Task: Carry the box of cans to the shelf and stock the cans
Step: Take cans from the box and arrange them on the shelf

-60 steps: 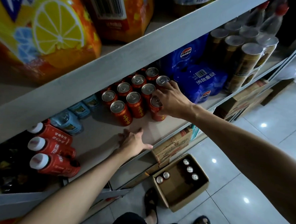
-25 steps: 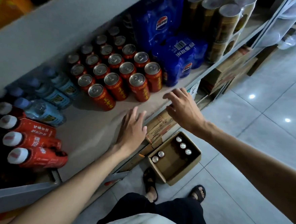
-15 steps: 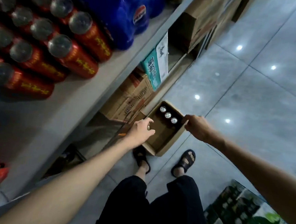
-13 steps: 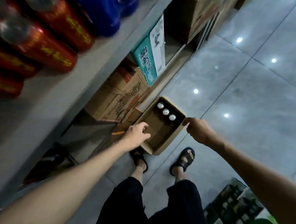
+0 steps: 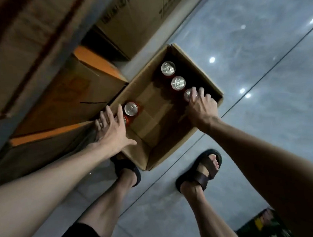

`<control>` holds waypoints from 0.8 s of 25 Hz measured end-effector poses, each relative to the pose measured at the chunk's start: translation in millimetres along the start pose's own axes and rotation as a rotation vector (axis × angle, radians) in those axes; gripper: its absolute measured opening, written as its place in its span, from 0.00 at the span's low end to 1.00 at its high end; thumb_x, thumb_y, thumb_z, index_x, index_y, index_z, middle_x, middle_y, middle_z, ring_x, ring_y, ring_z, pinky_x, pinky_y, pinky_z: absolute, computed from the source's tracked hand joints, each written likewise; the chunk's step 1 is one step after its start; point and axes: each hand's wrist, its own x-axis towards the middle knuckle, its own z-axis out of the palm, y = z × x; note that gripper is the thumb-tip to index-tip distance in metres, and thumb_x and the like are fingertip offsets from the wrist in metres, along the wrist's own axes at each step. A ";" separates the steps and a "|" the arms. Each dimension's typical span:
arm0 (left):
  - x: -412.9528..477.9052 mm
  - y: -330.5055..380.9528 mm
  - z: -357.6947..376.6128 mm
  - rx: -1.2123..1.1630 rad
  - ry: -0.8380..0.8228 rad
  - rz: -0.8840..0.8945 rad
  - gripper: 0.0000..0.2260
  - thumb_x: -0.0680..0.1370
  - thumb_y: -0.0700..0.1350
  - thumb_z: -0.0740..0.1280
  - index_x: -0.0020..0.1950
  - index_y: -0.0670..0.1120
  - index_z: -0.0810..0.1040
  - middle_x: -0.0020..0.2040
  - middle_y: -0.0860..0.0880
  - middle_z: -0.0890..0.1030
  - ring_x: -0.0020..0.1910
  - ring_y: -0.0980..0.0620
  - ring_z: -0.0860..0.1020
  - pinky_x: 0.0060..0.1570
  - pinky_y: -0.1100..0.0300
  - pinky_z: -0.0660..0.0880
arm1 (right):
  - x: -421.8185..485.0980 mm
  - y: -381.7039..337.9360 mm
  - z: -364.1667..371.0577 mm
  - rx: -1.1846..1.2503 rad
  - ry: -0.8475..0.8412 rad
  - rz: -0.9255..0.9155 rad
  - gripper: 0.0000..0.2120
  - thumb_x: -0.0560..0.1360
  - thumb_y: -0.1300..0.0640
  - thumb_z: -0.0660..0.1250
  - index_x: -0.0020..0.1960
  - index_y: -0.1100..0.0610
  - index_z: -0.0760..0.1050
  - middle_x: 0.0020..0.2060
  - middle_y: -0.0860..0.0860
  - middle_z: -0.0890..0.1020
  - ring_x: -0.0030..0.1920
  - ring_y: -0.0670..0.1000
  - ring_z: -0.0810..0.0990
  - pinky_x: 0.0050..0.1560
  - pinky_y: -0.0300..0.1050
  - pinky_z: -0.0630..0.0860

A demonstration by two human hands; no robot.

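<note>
Head camera: my right hand curls its fingers round a silver-topped red can inside the open brown cardboard box on the grey tiled floor; my left hand, fingers spread wide, covers another can.

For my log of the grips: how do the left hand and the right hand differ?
The right hand curls its fingers round a can; the left hand has straight fingers and grips nothing. The right hand is inside the box; the left hand lies over its rim. Both are palm down.
</note>
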 end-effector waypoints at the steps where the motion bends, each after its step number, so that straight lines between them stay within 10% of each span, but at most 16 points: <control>1: 14.4 -3.9 12.5 0.040 0.000 0.001 0.61 0.67 0.63 0.74 0.76 0.43 0.31 0.76 0.31 0.36 0.76 0.30 0.43 0.74 0.39 0.48 | 17.2 -1.0 17.1 -0.011 -0.003 0.015 0.26 0.80 0.55 0.60 0.75 0.61 0.57 0.66 0.63 0.69 0.57 0.65 0.75 0.49 0.54 0.73; 8: 39.2 -16.4 49.6 0.132 0.041 0.065 0.65 0.63 0.65 0.75 0.75 0.43 0.27 0.67 0.27 0.24 0.71 0.22 0.35 0.71 0.33 0.46 | 67.1 -7.6 67.5 0.021 0.090 0.122 0.16 0.81 0.62 0.54 0.68 0.62 0.63 0.62 0.64 0.71 0.53 0.64 0.76 0.43 0.54 0.72; 13: 36.1 -21.1 30.8 0.118 -0.057 0.084 0.54 0.71 0.51 0.74 0.78 0.46 0.33 0.67 0.30 0.20 0.70 0.24 0.31 0.73 0.36 0.45 | 31.7 -7.5 36.6 0.054 -0.005 0.019 0.25 0.72 0.52 0.69 0.65 0.59 0.66 0.58 0.61 0.73 0.49 0.63 0.79 0.38 0.50 0.70; 20: -38.4 6.6 -35.3 -0.452 -0.113 0.303 0.43 0.69 0.48 0.76 0.77 0.54 0.55 0.73 0.45 0.67 0.71 0.46 0.68 0.67 0.53 0.68 | -75.5 -3.7 -62.9 0.896 -0.257 -0.007 0.23 0.69 0.39 0.72 0.48 0.57 0.71 0.39 0.50 0.79 0.39 0.52 0.77 0.37 0.47 0.73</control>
